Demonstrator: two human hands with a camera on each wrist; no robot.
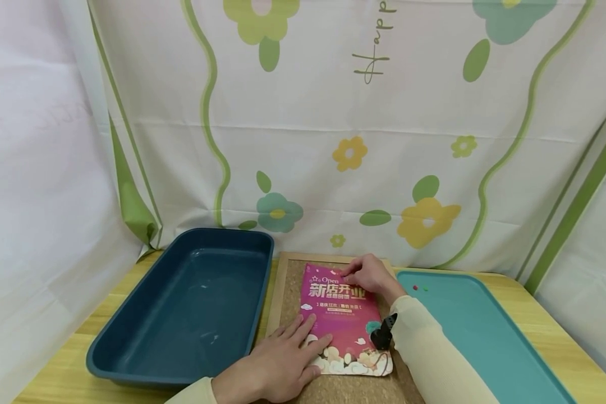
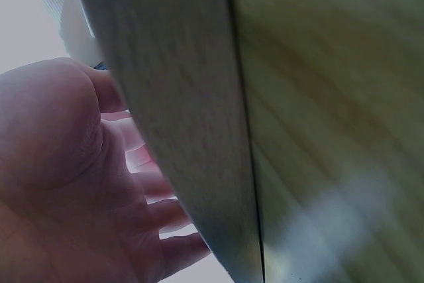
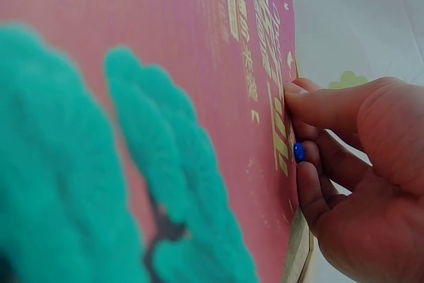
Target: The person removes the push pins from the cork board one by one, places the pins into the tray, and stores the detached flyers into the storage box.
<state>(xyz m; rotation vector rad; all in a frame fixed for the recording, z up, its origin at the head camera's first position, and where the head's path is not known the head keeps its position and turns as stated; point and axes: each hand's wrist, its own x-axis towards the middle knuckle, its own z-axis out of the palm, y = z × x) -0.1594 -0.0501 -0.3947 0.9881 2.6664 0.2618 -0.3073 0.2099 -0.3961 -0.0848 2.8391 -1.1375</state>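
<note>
A pink-purple poster (image 1: 340,325) with gold lettering lies on a cork board (image 1: 289,280) with a wooden frame. My left hand (image 1: 278,359) rests flat with spread fingers over the poster's lower left edge and the cork. At the poster's upper right, my right hand (image 1: 371,275) has its fingers curled, with thumb and index fingertips against the paper. A small blue push pin (image 3: 299,152) shows among the curled fingers of that hand in the right wrist view. Whatever lies under the thumb tip is hidden. The left wrist view shows the open palm (image 2: 59,183) beside the frame's edge.
A deep dark blue basin (image 1: 182,314) stands left of the board. To the right lies a turquoise tray (image 1: 474,325), with a small red piece (image 1: 415,287) and a small green piece (image 1: 426,289) near its far end. A flowered curtain (image 1: 308,112) hangs behind the wooden table.
</note>
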